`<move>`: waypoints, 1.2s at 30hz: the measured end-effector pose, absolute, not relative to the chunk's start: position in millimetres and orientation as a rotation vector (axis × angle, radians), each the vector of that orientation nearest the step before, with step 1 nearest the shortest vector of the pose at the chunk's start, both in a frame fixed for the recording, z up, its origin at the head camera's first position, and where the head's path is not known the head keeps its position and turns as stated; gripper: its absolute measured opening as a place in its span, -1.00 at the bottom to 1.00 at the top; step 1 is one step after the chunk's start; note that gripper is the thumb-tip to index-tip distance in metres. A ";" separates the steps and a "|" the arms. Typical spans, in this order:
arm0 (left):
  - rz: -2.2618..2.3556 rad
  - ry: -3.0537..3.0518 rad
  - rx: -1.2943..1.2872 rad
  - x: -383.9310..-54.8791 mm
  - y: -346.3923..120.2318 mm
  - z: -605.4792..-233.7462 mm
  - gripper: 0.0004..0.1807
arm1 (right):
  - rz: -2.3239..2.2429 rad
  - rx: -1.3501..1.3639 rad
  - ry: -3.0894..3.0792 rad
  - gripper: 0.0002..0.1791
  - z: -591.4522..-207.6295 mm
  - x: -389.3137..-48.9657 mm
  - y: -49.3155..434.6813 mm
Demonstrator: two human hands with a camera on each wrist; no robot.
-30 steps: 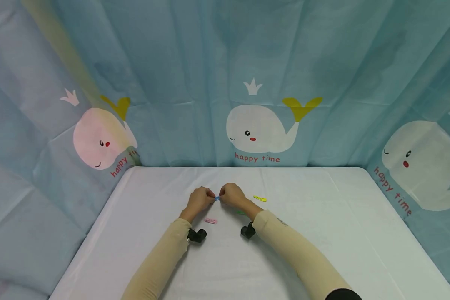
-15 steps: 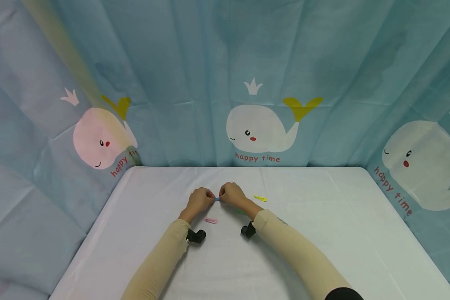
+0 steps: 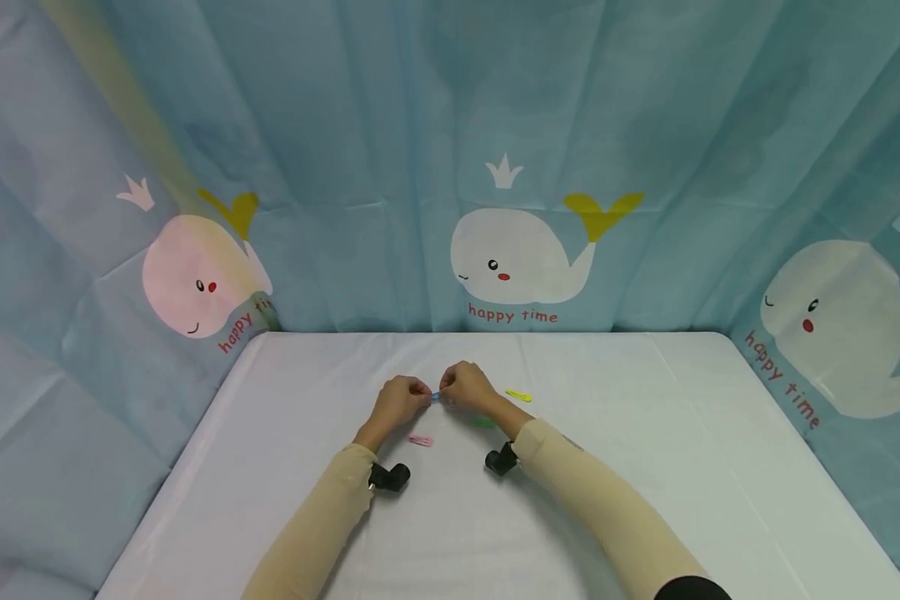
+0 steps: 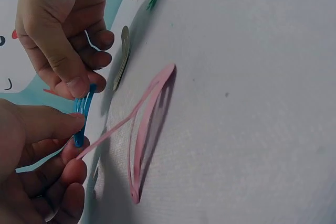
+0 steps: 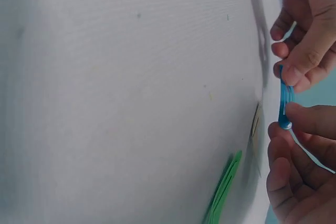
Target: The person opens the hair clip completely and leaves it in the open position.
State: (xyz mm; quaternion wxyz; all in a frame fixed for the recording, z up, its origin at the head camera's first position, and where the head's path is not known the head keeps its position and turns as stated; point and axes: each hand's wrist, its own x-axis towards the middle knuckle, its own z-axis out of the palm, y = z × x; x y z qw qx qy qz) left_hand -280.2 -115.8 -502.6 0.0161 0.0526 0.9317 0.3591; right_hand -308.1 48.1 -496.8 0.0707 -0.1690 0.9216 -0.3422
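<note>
A small blue snap hair clip (image 4: 80,119) is held between the two hands above the white table. My left hand (image 3: 402,398) pinches one end between thumb and fingers. At the other end, the thumb and fingertips of my right hand (image 3: 465,387) pinch it; in the right wrist view the clip (image 5: 285,98) runs from one set of fingertips to the other. A pink hair clip (image 4: 144,129) lies by my left wrist, its prong sprung away from the frame. Near my right wrist is a green hair clip (image 5: 226,190), partly covered by the arm in the head view.
To the right of my right hand lies a yellow hair clip (image 3: 519,395). A dull tan clip (image 4: 122,59) rests on the table below the hands in the wrist views. The white tabletop (image 3: 645,467) ends at a blue whale-print curtain (image 3: 375,267).
Both hands keep their pinch on the blue hair clip. My right hand has shifted slightly away from me, and a little more of the green clip shows beside its wrist.
</note>
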 end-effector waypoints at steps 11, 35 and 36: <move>1.257 2.871 0.164 -271.9 -115.2 -501.7 -0.94 | -1.252 -0.503 2.710 -0.96 -493.2 -299.1 56.9; 1.307 2.903 0.306 -248.5 -111.6 -494.7 -0.89 | -1.546 -0.364 2.462 -0.94 -493.8 -278.6 74.9; 1.296 2.912 0.319 -247.7 -111.7 -494.8 -0.89 | -1.541 -0.370 2.462 -0.94 -493.9 -277.6 75.7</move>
